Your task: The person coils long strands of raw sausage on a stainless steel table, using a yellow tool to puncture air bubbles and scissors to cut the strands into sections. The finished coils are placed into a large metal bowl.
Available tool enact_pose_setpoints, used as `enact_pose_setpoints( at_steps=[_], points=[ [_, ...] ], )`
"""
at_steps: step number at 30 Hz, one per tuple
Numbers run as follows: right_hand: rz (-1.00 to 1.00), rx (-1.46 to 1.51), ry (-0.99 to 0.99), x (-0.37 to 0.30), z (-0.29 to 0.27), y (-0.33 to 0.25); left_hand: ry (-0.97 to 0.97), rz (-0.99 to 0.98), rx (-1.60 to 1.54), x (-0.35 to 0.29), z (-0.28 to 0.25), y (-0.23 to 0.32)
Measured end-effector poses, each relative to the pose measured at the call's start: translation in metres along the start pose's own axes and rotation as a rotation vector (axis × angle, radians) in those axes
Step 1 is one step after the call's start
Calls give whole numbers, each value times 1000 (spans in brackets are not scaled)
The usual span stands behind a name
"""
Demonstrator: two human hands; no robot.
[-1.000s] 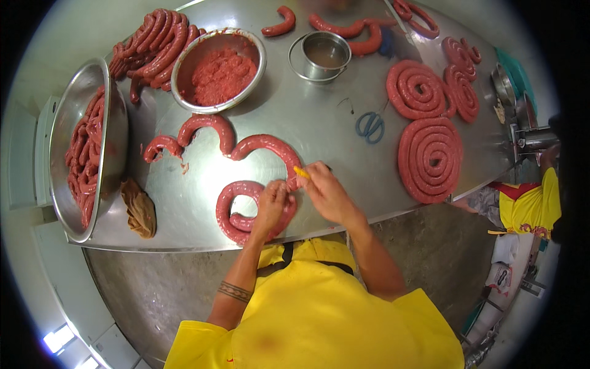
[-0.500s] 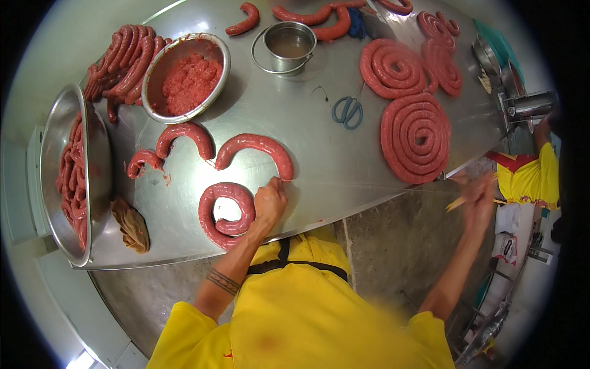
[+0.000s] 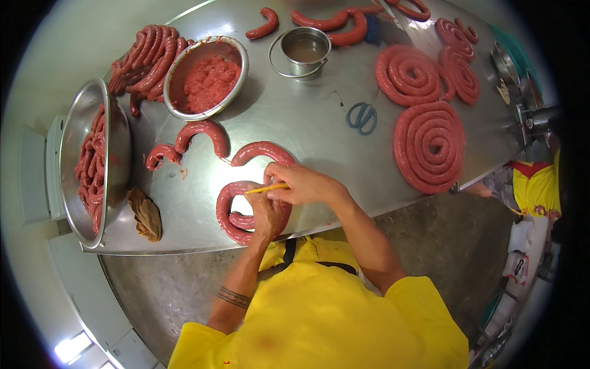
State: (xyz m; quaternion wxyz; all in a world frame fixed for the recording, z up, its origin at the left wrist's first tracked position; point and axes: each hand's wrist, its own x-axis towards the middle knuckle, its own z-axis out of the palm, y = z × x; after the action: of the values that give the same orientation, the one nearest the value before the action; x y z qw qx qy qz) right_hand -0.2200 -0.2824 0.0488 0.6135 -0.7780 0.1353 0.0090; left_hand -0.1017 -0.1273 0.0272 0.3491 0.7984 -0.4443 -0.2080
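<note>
My left hand [image 3: 265, 212] is closed at the narrow spot between an arched raw sausage [image 3: 261, 149] and a curled sausage [image 3: 225, 212] below it. Its fingertips are partly covered by my right hand [image 3: 302, 183], which has come against it. A thin yellow stick [image 3: 268, 188] sticks out to the left from my right hand's closed fingers. Two more sausage pieces, a longer one [image 3: 206, 130] and a short one [image 3: 161, 154], lie to the left, joined end to end. Any string between my hands is too fine to make out.
A bowl of minced meat [image 3: 241, 46] and a large basin of sausages [image 3: 106, 157] stand left. A metal pail [image 3: 305, 55] is at the back. Blue-handled scissors [image 3: 361, 119] and coiled sausage [image 3: 424, 169] lie right. A brown crumpled cloth-like thing [image 3: 145, 216] lies near the front edge.
My right hand has swung in from the far right with the yellow stick, up to my left hand. The thin line stretched between them no longer shows. The view has shifted slightly.
</note>
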Motion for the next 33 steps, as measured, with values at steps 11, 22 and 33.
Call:
enact_pose_setpoints(
  at_steps=[11, 22, 33],
  points=[
    [358, 156, 419, -74, 7, -23, -354, -246, -508, 0, 45, 0],
    [-526, 793, 1269, -241, -190, -38, -319, 252, 41, -12, 20, -23],
    [114, 480, 1520, -415, -191, 76, -439, 317, 55, -39, -17, -56]
  ],
)
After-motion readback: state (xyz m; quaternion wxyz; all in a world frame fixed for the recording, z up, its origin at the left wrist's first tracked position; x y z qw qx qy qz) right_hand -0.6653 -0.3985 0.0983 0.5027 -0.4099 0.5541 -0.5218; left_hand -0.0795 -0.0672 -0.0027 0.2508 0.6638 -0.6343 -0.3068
